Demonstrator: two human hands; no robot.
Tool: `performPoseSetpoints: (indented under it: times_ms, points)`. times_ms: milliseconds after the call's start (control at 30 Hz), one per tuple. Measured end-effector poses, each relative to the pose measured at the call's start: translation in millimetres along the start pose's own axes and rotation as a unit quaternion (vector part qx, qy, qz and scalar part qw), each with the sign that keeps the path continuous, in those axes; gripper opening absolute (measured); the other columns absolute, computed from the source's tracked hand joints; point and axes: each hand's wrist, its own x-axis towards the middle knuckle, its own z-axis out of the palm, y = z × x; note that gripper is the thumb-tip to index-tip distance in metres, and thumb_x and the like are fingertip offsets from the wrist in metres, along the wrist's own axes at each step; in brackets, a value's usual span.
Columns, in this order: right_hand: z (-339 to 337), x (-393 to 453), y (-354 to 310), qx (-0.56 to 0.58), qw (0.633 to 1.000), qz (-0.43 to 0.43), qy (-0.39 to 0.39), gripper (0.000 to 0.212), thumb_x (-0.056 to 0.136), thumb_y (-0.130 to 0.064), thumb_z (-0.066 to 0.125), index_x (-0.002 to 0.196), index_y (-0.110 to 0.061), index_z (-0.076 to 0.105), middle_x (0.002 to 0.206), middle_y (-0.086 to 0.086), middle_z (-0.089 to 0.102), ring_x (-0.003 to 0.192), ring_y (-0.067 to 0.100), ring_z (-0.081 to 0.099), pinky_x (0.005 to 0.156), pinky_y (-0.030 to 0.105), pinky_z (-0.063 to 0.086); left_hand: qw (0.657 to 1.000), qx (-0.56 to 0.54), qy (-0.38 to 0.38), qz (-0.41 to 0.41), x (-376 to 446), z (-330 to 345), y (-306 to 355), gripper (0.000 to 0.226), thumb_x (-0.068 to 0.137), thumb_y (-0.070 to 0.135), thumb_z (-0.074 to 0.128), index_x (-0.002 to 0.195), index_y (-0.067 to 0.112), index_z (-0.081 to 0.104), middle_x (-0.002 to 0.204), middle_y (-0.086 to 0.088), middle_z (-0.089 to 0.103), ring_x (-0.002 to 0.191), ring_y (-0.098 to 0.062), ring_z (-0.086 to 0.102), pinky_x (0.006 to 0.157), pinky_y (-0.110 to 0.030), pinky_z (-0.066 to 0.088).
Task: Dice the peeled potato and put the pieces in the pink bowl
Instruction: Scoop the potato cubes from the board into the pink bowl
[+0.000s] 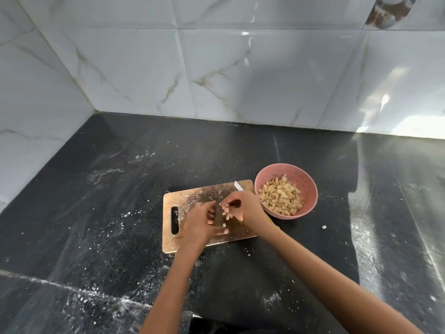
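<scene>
Because only the head view is available, all risks below are judged from it alone.

Head view: the pink bowl (286, 191) stands on the dark counter (96, 225), just beside the right end of the wooden cutting board (192, 196), and already holds most of the diced potato (280, 195). A few loose pieces (225, 213) remain on the board between the hands. The right hand (243, 208) has its fingers curled and pinched on several of these pieces. The left hand (201, 224) rests on the board with its fingers curled inward, apparently cupping pieces; whether it holds any cannot be told. A white blade tip (238, 185) projects from behind the right hand; who or what holds it cannot be told.

Likely faults:
- Pieces may slip from the pinch during transfer and land on the counter, where one stray piece (323, 227) already lies.
- The blade lies close to the transfer path; a hasty sweep could contact it.
- The bowl may be nudged by the wrist.
</scene>
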Motion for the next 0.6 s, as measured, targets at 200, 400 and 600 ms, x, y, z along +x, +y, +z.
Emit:
performPoseSetpoints:
  times_ms: [200,400,600]
  points:
    - [-30,-5,-14,0.286,0.949,0.13,-0.037,0.016,0.08,0.008,0.069,0.091,-0.003,0.072,0.082,0.0,0.066,0.082,0.014,0.065,0.084,0.028,0.056,1.0,0.01,0.012,0.027,2,8,9,0.082,0.054,0.016,0.093,0.129,0.011,0.058,0.101,-0.001,0.056,0.084,-0.011,0.056,0.067,-0.008,0.043]
    - [-69,-12,-13,0.427,0.887,0.165,-0.056,0.018,0.081,0.01,0.064,0.095,-0.001,0.067,0.092,0.012,0.069,0.088,0.019,0.068,0.081,0.026,0.057,0.995,0.041,0.043,0.078,4,16,13,0.068,0.062,0.016,0.089,0.125,0.016,0.063,0.093,0.004,0.056,0.076,-0.005,0.052,0.068,-0.006,0.04]
    - [-119,-17,15,-0.018,0.987,0.144,0.068,0.017,0.087,-0.006,0.065,0.1,-0.015,0.071,0.105,0.0,0.067,0.102,0.022,0.061,0.084,0.033,0.051,0.982,0.112,0.064,0.137,7,21,19,0.03,0.082,0.007,0.074,0.112,0.011,0.071,0.101,-0.002,0.064,0.087,-0.011,0.058,0.084,-0.015,0.045]
